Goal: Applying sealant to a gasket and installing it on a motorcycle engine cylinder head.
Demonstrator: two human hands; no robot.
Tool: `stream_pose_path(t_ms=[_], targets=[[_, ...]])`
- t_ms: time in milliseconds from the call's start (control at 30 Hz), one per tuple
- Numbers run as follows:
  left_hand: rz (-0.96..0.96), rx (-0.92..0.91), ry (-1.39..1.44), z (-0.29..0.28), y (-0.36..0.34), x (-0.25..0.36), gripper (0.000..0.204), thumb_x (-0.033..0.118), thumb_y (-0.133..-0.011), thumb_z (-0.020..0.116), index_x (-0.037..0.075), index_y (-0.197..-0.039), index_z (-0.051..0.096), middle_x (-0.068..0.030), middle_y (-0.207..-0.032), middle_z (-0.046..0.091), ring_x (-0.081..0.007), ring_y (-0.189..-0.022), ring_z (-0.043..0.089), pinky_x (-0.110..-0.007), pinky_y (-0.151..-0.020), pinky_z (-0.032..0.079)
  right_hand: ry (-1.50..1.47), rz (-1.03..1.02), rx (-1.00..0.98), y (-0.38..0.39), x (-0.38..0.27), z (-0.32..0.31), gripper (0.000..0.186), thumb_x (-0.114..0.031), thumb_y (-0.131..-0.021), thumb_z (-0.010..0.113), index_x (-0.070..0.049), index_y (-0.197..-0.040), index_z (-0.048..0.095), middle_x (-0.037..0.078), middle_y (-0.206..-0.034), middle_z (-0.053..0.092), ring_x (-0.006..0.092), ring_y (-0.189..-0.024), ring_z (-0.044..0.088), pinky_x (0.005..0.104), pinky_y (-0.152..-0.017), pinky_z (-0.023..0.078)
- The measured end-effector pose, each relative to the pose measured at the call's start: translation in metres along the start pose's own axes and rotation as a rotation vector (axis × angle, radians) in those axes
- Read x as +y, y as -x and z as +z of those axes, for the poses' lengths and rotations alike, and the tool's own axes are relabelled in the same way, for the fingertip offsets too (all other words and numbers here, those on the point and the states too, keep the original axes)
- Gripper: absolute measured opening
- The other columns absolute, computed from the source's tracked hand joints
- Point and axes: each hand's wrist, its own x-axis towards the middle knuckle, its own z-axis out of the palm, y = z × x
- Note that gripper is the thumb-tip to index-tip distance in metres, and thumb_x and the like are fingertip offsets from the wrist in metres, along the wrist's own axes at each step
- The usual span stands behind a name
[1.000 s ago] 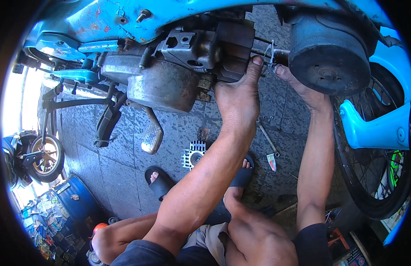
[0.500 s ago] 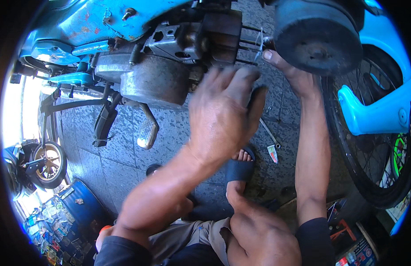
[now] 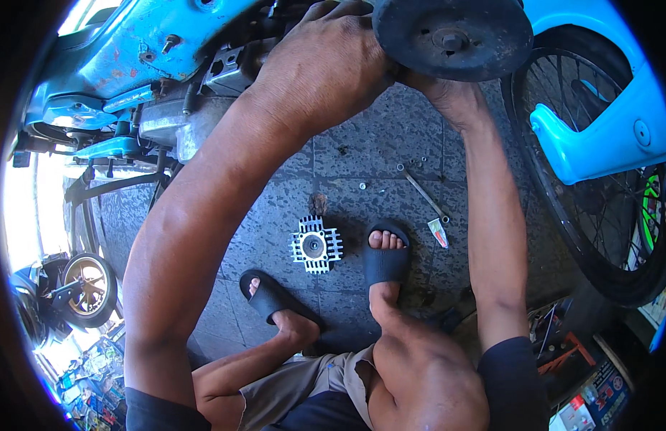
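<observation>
My left hand [image 3: 326,61] reaches up to the motorcycle engine, back of the hand toward me. Its fingers curl over the far side near the top edge, and whatever they grip is hidden. Close by on the right, my right hand [image 3: 448,97] reaches up from below, its fingers hidden behind a black round part [image 3: 455,43] with a bolt at its centre. Both hands are near each other at the engine's front end. Left of my left wrist, the grey engine casing [image 3: 176,121] shows under the light-blue frame [image 3: 110,47].
On the dark tiled floor lie a finned cylinder head [image 3: 314,246], a spanner [image 3: 423,192], a small tube [image 3: 438,233] and several small nuts. A spoked front wheel [image 3: 523,165] and blue fairing [image 3: 599,154] stand right. My sandalled feet flank the cylinder head.
My left hand has moved up and forward onto the engine. The view has shifted, bringing the cylinder head on the floor into sight. My right thumb, visible before, is now hidden.
</observation>
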Motion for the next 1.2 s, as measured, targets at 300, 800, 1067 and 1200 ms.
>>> stream_pose_path(t_ms=[300, 800, 1067, 1200], targets=[[0.023, -0.026, 0.021, -0.005, -0.004, -0.003, 0.034, 0.011, -0.083, 0.086, 0.01, -0.116, 0.076, -0.0122, -0.107, 0.078, -0.0282, -0.104, 0.075, -0.041, -0.088, 0.063, -0.226, 0.095, -0.035, -0.003, 0.008, 0.007, 0.05, -0.029, -0.081, 0.089, -0.018, -0.125, 0.071, 0.006, -0.124, 0.074, 0.0244, -0.12, 0.068, 0.0449, -0.108, 0.054], [-0.104, 0.248, 0.465, 0.019, 0.074, 0.074, 0.022, 0.013, -0.081, 0.078, 0.006, -0.098, 0.067, -0.0097, -0.096, 0.062, -0.0277, -0.085, 0.056, -0.042, -0.076, 0.048, 0.113, -0.084, -0.056, -0.008, -0.005, -0.008, 0.053, -0.037, -0.08, 0.089, -0.011, -0.123, 0.071, 0.008, -0.119, 0.075, 0.0239, -0.113, 0.07, 0.0453, -0.101, 0.056], [-1.233, 0.554, 2.348, 0.093, 0.054, 0.09, 0.021, 0.026, -0.106, 0.059, 0.008, -0.115, 0.065, -0.0041, -0.105, 0.067, -0.0164, -0.088, 0.059, -0.036, -0.084, 0.049, 0.321, 0.057, -0.186, 0.01, -0.01, -0.009, 0.067, -0.041, -0.077, 0.091, 0.001, -0.122, 0.066, 0.014, -0.116, 0.07, 0.0242, -0.107, 0.065, 0.0426, -0.096, 0.052], [-1.168, 0.575, 2.439, 0.102, 0.046, 0.09, 0.017, 0.024, -0.105, 0.06, 0.009, -0.111, 0.063, -0.0032, -0.101, 0.063, -0.0157, -0.087, 0.056, -0.035, -0.084, 0.046, 0.446, 0.098, -0.181, 0.013, -0.011, -0.005, 0.072, -0.041, -0.076, 0.092, 0.0, -0.128, 0.065, 0.016, -0.12, 0.069, 0.0261, -0.11, 0.065, 0.044, -0.098, 0.051]])
